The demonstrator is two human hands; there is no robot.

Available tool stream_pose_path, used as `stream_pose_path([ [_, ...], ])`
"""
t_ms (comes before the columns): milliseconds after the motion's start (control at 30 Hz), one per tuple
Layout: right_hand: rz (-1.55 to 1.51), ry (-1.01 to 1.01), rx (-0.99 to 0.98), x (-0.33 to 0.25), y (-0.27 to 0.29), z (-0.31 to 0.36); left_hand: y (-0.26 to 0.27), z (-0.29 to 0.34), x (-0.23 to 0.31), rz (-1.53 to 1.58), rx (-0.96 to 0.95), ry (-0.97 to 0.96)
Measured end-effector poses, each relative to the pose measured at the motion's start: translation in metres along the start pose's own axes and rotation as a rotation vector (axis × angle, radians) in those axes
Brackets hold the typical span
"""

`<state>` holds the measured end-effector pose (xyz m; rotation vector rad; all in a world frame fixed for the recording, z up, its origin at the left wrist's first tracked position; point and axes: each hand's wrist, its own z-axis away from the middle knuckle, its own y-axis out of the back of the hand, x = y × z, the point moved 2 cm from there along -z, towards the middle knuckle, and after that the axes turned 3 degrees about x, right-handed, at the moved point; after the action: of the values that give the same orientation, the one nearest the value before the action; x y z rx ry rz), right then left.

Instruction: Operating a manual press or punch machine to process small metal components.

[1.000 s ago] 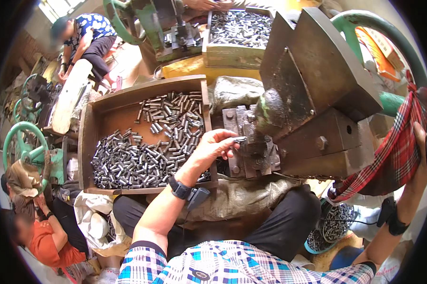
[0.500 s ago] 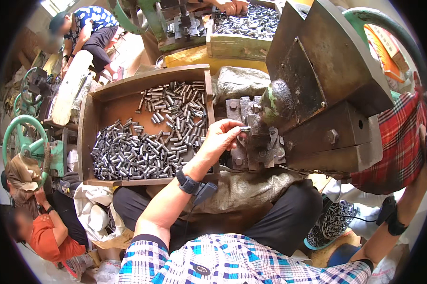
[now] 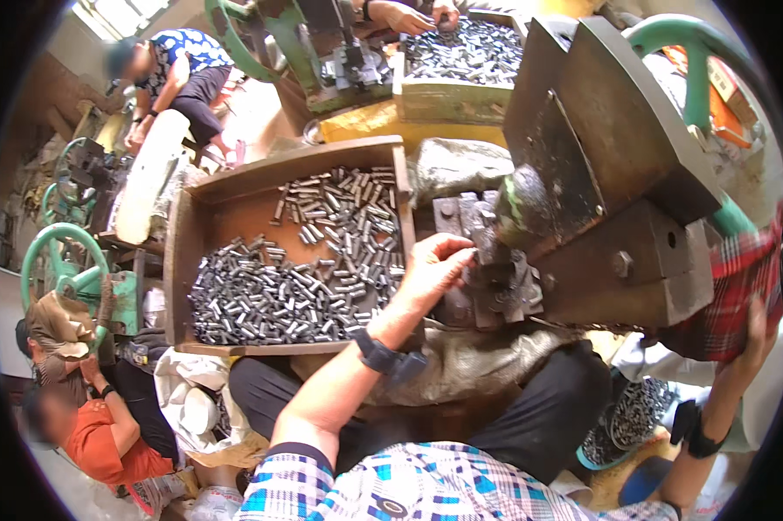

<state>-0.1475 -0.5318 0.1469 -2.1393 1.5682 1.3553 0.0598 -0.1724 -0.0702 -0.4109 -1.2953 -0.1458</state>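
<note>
My left hand (image 3: 437, 271) reaches over the right edge of a wooden box (image 3: 180, 300) to the metal die block (image 3: 502, 291) of a press. Thumb and forefinger are pinched together at the block's left side, around a small metal tube mostly hidden by the fingertips. Below the press's round ram (image 3: 523, 207) lies the die. Far to the right, my right hand (image 3: 756, 334) grips a red plaid cloth (image 3: 728, 300) hanging beside the press; part of its grip is hard to see. Many loose metal tubes (image 3: 278, 300) fill much of the box.
The press's heavy steel body (image 3: 613, 165) stands right of the die, with a green wheel (image 3: 695, 78) behind. Another box of metal pieces (image 3: 461, 100) and a co-worker's hands (image 3: 413, 19) are at the back. More people sit at left. A container of metal pieces (image 3: 634, 412) stands lower right.
The view has shifted, so the scene sits lower and further right. My left hand has moved slightly closer to the die. My right hand has come down along the plaid cloth.
</note>
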Motion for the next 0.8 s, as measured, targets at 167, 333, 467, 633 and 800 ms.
stream_pose_path([
  [167,-0.163,-0.118,-0.008,0.041,-0.023,0.052,-0.01,0.001,-0.003,-0.123,0.089,-0.151],
  [333,-0.365,-0.312,0.116,0.015,-0.012,0.025,0.001,0.004,-0.001,-0.073,0.065,-0.08],
  [467,-0.297,-0.22,0.09,-0.026,-0.019,-0.006,0.025,0.028,0.008,-0.379,0.1,-0.123],
  [633,-0.236,-0.118,-0.049,-0.053,-0.029,-0.027,0.068,0.06,0.015,-0.441,0.112,-0.041],
  [800,-0.01,0.12,-0.125,-0.054,-0.028,-0.035,0.106,0.094,0.021,-0.867,0.187,-0.114],
])
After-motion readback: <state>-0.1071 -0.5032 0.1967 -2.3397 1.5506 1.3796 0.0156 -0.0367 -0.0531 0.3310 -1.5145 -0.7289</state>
